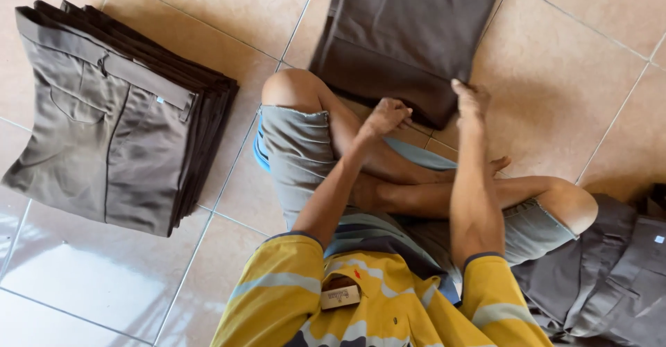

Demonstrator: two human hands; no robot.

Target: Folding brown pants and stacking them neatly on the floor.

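A folded pair of dark brown trousers lies on the tiled floor in front of my crossed legs. My left hand rests on its near edge with fingers curled, seemingly pinching the cloth. My right hand presses flat on the near right corner of the same folded trousers, fingers together.
A neat stack of folded brown trousers sits on the floor to my left. A loose heap of unfolded grey-brown trousers lies at my right hip. Beige floor tiles surround me. I wear a yellow striped shirt and grey shorts.
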